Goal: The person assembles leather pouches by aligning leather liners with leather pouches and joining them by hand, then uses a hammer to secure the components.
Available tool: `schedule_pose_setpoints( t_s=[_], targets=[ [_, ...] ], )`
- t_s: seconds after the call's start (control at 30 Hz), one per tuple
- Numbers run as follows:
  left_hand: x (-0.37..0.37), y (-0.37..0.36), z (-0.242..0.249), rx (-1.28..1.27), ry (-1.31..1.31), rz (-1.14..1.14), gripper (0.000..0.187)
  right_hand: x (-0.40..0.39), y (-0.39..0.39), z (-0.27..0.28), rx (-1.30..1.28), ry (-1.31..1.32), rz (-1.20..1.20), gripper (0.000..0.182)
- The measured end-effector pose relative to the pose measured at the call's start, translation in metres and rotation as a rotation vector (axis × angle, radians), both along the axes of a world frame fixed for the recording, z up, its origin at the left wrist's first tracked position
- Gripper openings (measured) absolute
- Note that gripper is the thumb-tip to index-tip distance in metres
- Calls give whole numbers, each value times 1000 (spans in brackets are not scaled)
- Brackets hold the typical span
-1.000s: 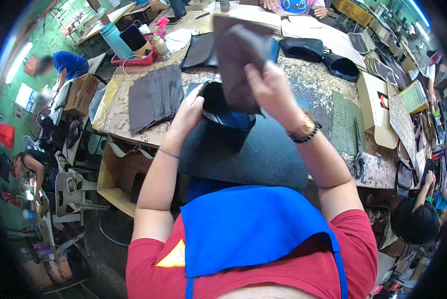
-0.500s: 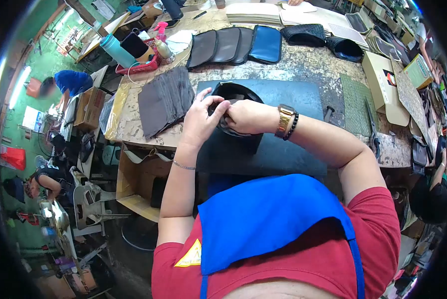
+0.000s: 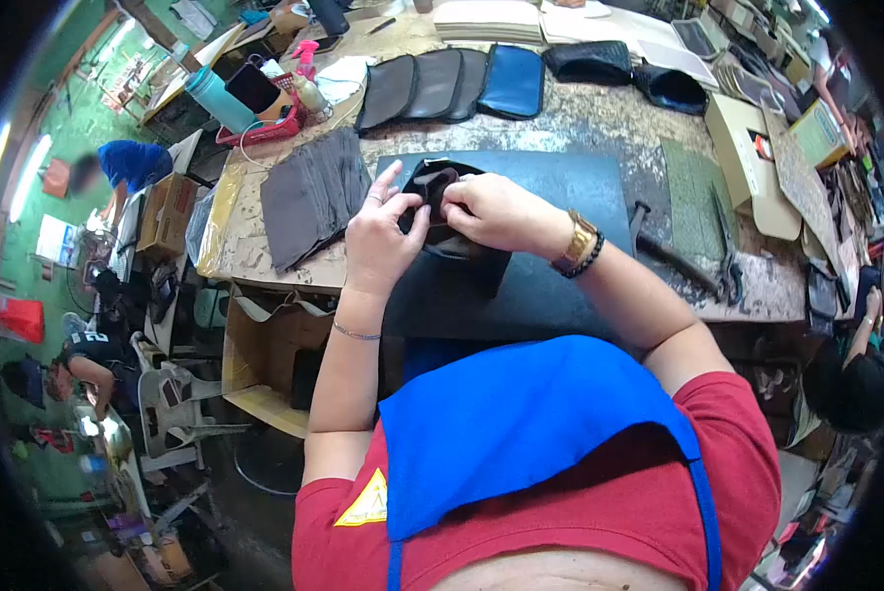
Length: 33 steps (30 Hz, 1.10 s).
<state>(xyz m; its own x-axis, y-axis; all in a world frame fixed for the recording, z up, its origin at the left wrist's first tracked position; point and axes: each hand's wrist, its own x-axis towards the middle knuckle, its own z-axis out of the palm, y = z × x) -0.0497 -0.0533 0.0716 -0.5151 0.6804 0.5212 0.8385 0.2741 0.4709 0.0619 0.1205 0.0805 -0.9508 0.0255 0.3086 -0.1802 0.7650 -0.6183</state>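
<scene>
A black pouch (image 3: 470, 268) stands with its mouth open on the black mat (image 3: 560, 236), and something dark shows inside it. At its left rim is my left hand (image 3: 383, 239), thumb and fingertip pinched together on the dark material while another finger points up. My right hand (image 3: 509, 212) is closed on the opposite side of the opening, its fingertips curled inward close to the left thumb. What exactly lies between the fingertips is partly hidden by the hands.
Left of the mat lies a stack of dark brown pieces (image 3: 314, 202). Several brown pouches (image 3: 432, 87) and a blue pouch (image 3: 513, 84) lie behind. A hammer (image 3: 674, 261), scissors (image 3: 730, 246) and a cardboard box (image 3: 752, 163) are at right. A red basket (image 3: 282, 126) sits back left.
My right hand has drawn slightly back, with its fingertips now showing at the opening. The right forearm has lowered, uncovering more of the hammer. The whole view has shifted a little.
</scene>
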Motion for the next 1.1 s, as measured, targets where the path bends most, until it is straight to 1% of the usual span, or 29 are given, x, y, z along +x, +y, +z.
schedule_pose_setpoints(
  t_s=[0.03, 0.07, 0.1, 0.17, 0.2, 0.3, 0.33, 0.43, 0.47, 0.5, 0.57, 0.6, 0.67, 0.7, 0.77, 0.8, 0.83, 0.9, 0.93, 0.97, 1.1],
  targets=[
    [-1, 1, 1, -8, -16, 7, 19, 0, 1, 4, 48, 45, -42, 24],
    [0, 1, 4, -11, -108, 9, 17, -2, 3, 8, 27, 98, -82, 21],
    [-3, 0, 2, -3, -92, -9, 15, -2, 2, 11, -2, 147, -121, 20],
    [-10, -1, -4, 1, -58, -58, 12, -2, 3, 17, -73, 247, -212, 23],
    [-9, 0, -1, -16, -151, -63, 12, -2, 5, 19, 2, 183, -198, 25],
    [-15, 4, 0, -76, -286, -105, 20, -11, 23, -1, 269, 238, -123, 17],
    [-17, 5, 1, -89, -299, -131, 23, -13, 27, -3, 301, 203, -146, 13],
    [-24, 8, 2, -126, -351, -217, 33, -20, 40, -11, 282, 419, -24, 11],
    [-28, 9, 1, -135, -377, -255, 36, -26, 48, -23, 232, 377, 63, 14],
    [-31, 10, 0, -145, -404, -294, 40, -27, 51, -24, 166, 240, 80, 15],
    [-34, 10, -3, -152, -540, -309, 38, -27, 54, -25, 32, -32, 110, 16],
    [-36, 9, -6, -168, -595, -298, 36, -29, 55, -23, 63, 9, 128, 18],
    [-41, 7, -18, -175, -683, -287, 28, -25, 53, -18, -18, -133, 120, 19],
    [-40, 6, -18, -214, -708, -270, 29, -22, 50, -14, -58, -204, 117, 20],
    [-35, 0, -14, -288, -757, -233, 29, -18, 46, -15, -72, -173, 155, 23],
    [-33, -2, -14, -274, -704, -234, 19, -18, 45, -16, -77, -153, 160, 23],
    [-30, -2, -13, -198, -619, -280, 16, -17, 44, -17, -83, -132, 166, 24],
    [-23, 0, -10, -50, -445, -370, 12, -16, 42, -17, -40, -44, 163, 26],
    [-24, 2, -9, -50, -384, -377, 17, -15, 41, -18, -27, -11, 166, 26],
    [-25, 3, -10, -52, -446, -389, 17, -14, 40, -20, -15, 22, 168, 26],
    [-32, 8, -19, -18, -665, -412, 13, -13, 36, -24, -144, -7, 138, 23]
  ],
)
